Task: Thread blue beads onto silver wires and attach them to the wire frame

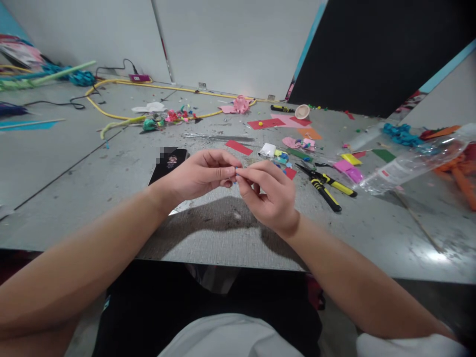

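Both hands (235, 183) — tiny blue piece (235, 171)

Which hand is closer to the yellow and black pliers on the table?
Right. The right hand is just left of the pliers, with a small gap of table between. The left hand is farther left, beyond the right hand, by the black phone.

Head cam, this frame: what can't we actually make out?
- Small blue piece pinched between left hand and right hand: head view, too small and covered by the fingers; its shape cannot be told.
- Black phone: part of its face is blurred, near end behind the left hand.
- Clear plastic bottle: far end cut off by the right edge.
- Orange pieces: cut off by the right edge.
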A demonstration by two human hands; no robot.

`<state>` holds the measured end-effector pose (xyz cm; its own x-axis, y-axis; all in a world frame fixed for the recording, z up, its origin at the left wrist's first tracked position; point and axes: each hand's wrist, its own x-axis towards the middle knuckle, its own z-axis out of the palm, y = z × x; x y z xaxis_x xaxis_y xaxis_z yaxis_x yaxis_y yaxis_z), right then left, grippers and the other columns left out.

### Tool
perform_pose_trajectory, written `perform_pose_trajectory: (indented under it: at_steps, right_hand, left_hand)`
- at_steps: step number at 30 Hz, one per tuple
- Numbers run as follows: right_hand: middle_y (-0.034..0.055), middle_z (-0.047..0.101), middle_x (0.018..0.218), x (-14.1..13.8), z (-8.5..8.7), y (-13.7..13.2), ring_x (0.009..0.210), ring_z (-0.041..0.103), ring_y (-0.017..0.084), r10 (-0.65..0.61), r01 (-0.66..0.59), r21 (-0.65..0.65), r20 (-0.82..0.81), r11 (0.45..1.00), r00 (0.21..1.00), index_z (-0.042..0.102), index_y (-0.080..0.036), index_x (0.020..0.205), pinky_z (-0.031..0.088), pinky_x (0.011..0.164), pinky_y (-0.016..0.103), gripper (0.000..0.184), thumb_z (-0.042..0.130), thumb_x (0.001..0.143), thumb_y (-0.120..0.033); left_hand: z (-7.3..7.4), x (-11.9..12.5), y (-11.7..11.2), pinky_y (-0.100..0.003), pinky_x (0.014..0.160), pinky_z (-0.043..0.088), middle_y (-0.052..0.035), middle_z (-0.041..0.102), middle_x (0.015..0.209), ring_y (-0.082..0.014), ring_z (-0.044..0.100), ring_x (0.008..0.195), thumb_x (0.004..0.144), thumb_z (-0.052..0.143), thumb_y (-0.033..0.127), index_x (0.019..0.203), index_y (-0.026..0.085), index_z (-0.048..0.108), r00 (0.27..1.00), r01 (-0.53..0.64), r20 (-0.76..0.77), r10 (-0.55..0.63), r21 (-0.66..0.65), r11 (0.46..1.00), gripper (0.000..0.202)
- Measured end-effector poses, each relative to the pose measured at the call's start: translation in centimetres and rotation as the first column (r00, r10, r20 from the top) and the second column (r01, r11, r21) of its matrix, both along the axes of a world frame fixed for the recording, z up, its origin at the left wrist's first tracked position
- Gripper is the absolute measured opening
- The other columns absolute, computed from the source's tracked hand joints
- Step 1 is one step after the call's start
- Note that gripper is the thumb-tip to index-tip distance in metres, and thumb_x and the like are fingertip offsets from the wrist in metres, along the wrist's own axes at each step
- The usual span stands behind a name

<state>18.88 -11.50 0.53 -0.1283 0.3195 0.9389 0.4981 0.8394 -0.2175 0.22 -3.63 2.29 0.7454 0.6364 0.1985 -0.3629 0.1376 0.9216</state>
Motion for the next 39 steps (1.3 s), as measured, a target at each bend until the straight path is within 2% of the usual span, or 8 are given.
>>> perform_pose_trajectory:
  at_steps: [7, 13, 20, 27, 30, 39]
  right_hand:
    - [0.0033, 0.078, 0.097, 0.04, 0.09, 0.01, 0.078, 0.074, 0.014, 0.000, -0.001, -0.016, -0.049, 1.000, 0.999, 0.078, -0.024, 0.111, 0.067, 0.069, 0.030, 0.016, 0.070, 0.101, -0.013]
    - [0.0026, 0.079, 0.094, 0.06, 0.26, -0.22, 0.077, 0.074, 0.015, -0.014, 0.013, -0.016, -0.041, 1.000, 0.999, 0.079, -0.025, 0.111, 0.068, 0.069, 0.030, 0.017, 0.070, 0.101, -0.015]
    - [0.0031, 0.079, 0.093, 0.01, 0.39, -0.34, 0.078, 0.074, 0.015, 0.053, -0.054, -0.013, -0.078, 0.998, 0.996, 0.080, -0.024, 0.110, 0.067, 0.068, 0.029, 0.017, 0.073, 0.099, -0.013]
    - [0.0020, 0.079, 0.089, 0.10, 0.67, -0.48, 0.068, 0.069, 0.013, 0.002, -0.006, -0.047, -0.081, 0.999, 0.997, 0.080, -0.025, 0.104, 0.061, 0.057, 0.027, 0.009, 0.075, 0.099, -0.019]
    - [0.0013, 0.078, 0.089, 0.17, 0.75, -0.45, 0.065, 0.066, 0.012, 0.018, -0.022, -0.041, -0.091, 0.999, 0.996, 0.079, -0.025, 0.104, 0.056, 0.053, 0.026, 0.010, 0.076, 0.098, -0.018]
    - [0.0009, 0.077, 0.090, 0.24, 0.78, -0.61, 0.067, 0.065, 0.012, 0.007, -0.010, -0.055, -0.053, 0.998, 0.999, 0.077, -0.026, 0.105, 0.055, 0.053, 0.026, 0.009, 0.074, 0.099, -0.020]
  left_hand:
    - [0.06, 0.06, 0.02, -0.018, 0.065, 0.060, -0.0012, 0.078, 0.077, -0.0100, 0.072, 0.068, 0.075, 0.101, 0.023, 0.092, 0.021, 0.087, 0.996, -0.082, 0.036, 0.082, 0.005, 0.997, 0.023]
    - [0.29, 0.14, -0.33, -0.023, 0.071, 0.063, -0.0027, 0.081, 0.087, -0.0131, 0.076, 0.075, 0.072, 0.102, 0.021, 0.086, 0.022, 0.086, 0.991, -0.110, 0.077, 0.106, 0.046, 0.993, 0.022]
    - [0.43, -0.09, -0.44, -0.027, 0.072, 0.063, -0.0042, 0.081, 0.086, -0.0148, 0.075, 0.076, 0.073, 0.102, 0.025, 0.082, 0.023, 0.087, 0.991, -0.126, 0.062, 0.118, 0.143, 0.982, 0.018]
    - [0.92, -0.12, -0.61, -0.030, 0.073, 0.063, -0.0039, 0.077, 0.084, -0.0150, 0.072, 0.075, 0.075, 0.101, 0.027, 0.083, 0.024, 0.088, 0.993, -0.112, 0.065, 0.101, 0.216, 0.970, 0.015]
    - [0.85, -0.20, -0.51, -0.031, 0.073, 0.063, -0.0045, 0.077, 0.085, -0.0152, 0.072, 0.073, 0.076, 0.100, 0.029, 0.083, 0.023, 0.087, 0.993, -0.109, 0.063, 0.096, 0.243, 0.964, 0.016]
    - [0.64, -0.42, -0.37, -0.030, 0.071, 0.061, -0.0041, 0.074, 0.080, -0.0159, 0.070, 0.073, 0.079, 0.098, 0.036, 0.088, 0.023, 0.085, 0.992, -0.126, 0.011, 0.127, 0.270, 0.955, 0.020]
